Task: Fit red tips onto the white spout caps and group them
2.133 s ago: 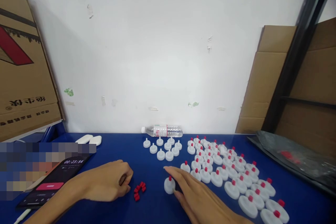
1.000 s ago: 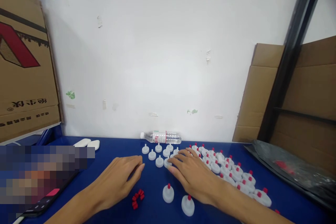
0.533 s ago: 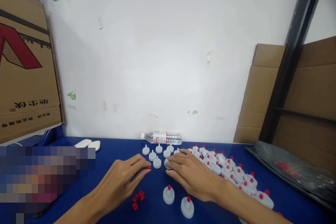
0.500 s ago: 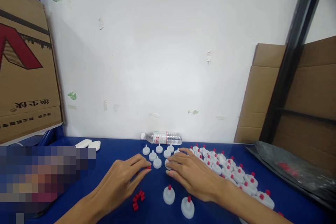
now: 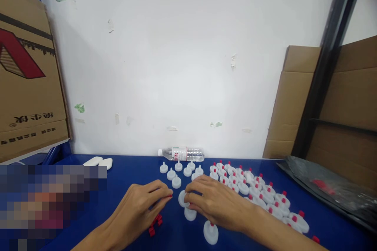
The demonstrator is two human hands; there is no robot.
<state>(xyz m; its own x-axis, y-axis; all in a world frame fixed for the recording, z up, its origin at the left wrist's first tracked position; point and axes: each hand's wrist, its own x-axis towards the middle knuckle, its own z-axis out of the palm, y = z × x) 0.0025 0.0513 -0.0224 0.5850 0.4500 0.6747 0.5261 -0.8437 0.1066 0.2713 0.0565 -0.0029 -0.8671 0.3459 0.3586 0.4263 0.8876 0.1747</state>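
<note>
I see a blue desk point(image 5: 123, 176) against a white wall point(image 5: 176, 66), cardboard both sides. One water bottle point(image 5: 181, 153), six uncapped white caps point(image 5: 176, 182) behind. My left hand point(image 5: 141, 208) pinches a red plug point(image 5: 170, 195); my right hand point(image 5: 215, 204) grips a white cap point(image 5: 182, 199).

On the blue desk point(image 5: 123, 172), the right hand point(image 5: 215, 202) pinches a white cap point(image 5: 182, 199) at its fingertips, tilted on edge just off the surface. The left hand point(image 5: 138, 210) reaches toward it, a small red plug point(image 5: 170, 195) nipped between thumb and forefinger, close beside the cap's rim. A little heap of red plugs point(image 5: 155, 224) lies under the left hand. Two finished caps point(image 5: 211, 232) (white with a red tip) sit near the right wrist, with many more point(image 5: 265, 196) spread to the right. Bare white caps point(image 5: 176, 170) cluster farther back, before a water bottle point(image 5: 181, 153) lying on its side against the wall.
</note>
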